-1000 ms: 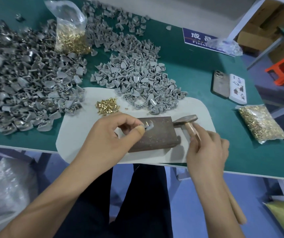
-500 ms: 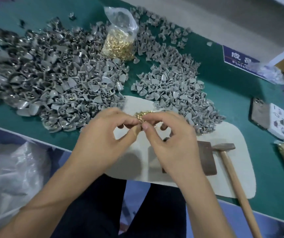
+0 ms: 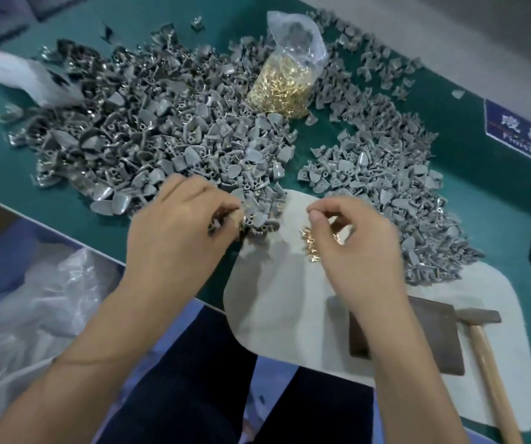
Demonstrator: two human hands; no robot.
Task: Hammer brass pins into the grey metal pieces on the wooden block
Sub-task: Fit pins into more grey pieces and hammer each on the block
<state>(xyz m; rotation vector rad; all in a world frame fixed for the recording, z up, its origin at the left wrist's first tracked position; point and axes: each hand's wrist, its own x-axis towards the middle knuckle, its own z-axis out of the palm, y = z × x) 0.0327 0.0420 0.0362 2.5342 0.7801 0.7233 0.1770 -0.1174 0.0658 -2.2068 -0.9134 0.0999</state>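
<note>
Landmark: a pale, felt-like mat [image 3: 289, 315] w/ rounded corners, lying on a green tabletop [image 3: 469, 155] at its near edge. Beyond the mat's far-left corner spreads a big heap of grey metal pieces [image 3: 148, 149], dull, wedge-shaped; a smaller heap [image 3: 386, 174] spills onto its far-right edge. Past both heaps stands a clear plastic bag [image 3: 286, 81] of shiny brass pins. On the mat's near-right part sits a dark wooden block [image 3: 430, 338], partly hidden by the right forearm; a hammer [image 3: 479, 318] w/ pale wood handle lies just beside it. Left hand [image 3: 180, 232], at the mat's far-left corner, curls round grey pieces. Right hand [image 3: 353, 245] hovers over loose brass pins [image 3: 310, 245] mid-mat, thumb and forefinger pressed together; whether they hold a pin can't be told.
</note>
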